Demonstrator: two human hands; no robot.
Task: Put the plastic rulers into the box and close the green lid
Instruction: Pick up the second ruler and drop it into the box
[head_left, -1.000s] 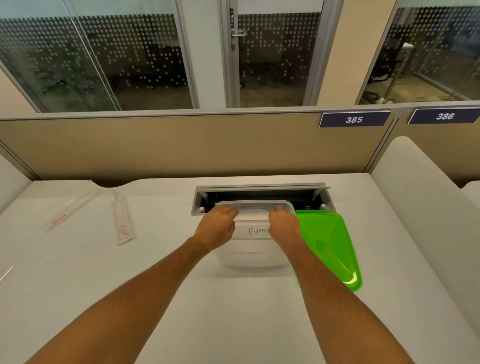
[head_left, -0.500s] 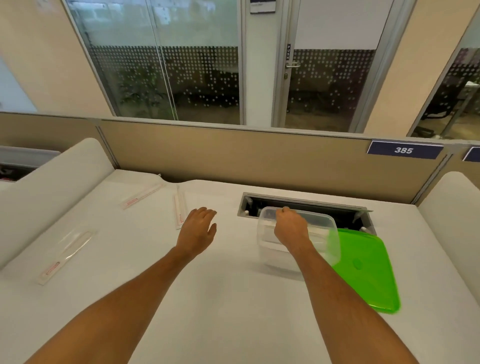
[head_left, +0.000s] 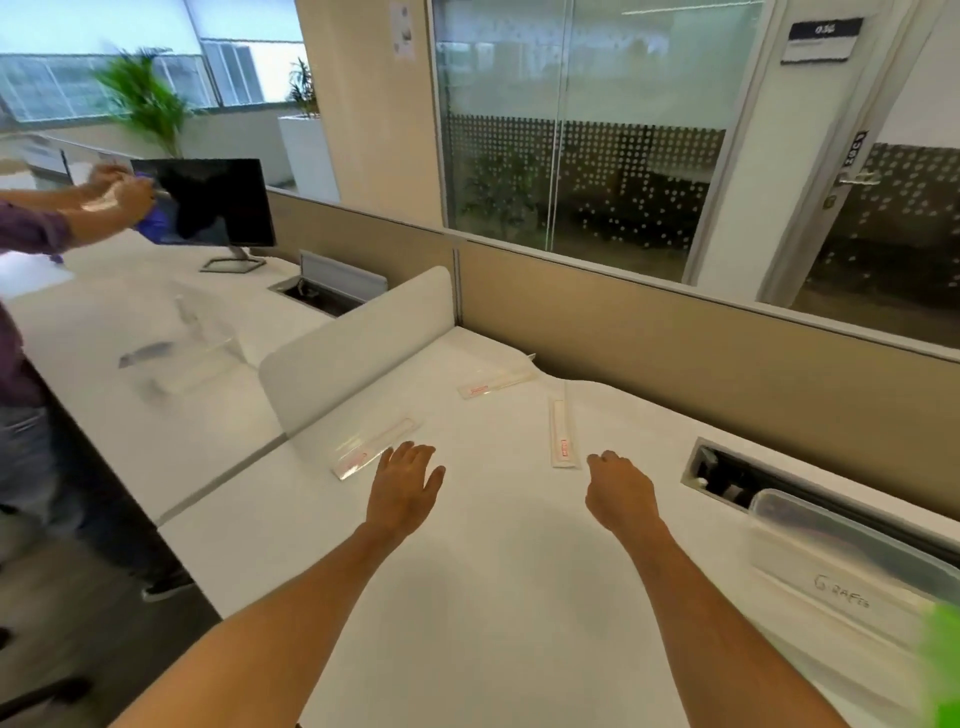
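Three clear plastic rulers in wrappers lie on the white desk: a near-left ruler (head_left: 375, 448), a far ruler (head_left: 496, 384) and a middle ruler (head_left: 562, 433). My left hand (head_left: 404, 487) hovers open, its fingertips just right of the near-left ruler. My right hand (head_left: 618, 488) is empty with loosely curled fingers, just below and right of the middle ruler's near end. The clear box (head_left: 841, 561) with handwriting on its side stands at the right edge. A blurred corner of the green lid (head_left: 943, 670) shows at the lower right.
A cable slot (head_left: 727, 475) is sunk into the desk beside the box. A white divider (head_left: 358, 345) and a beige partition (head_left: 675, 332) bound the desk. On the neighbouring desk stands a monitor (head_left: 213, 202), and another person (head_left: 31, 249) is at the left.
My view has swung left. My right hand has let go of the box and moved left toward the middle ruler. My left hand has moved toward the near-left ruler.
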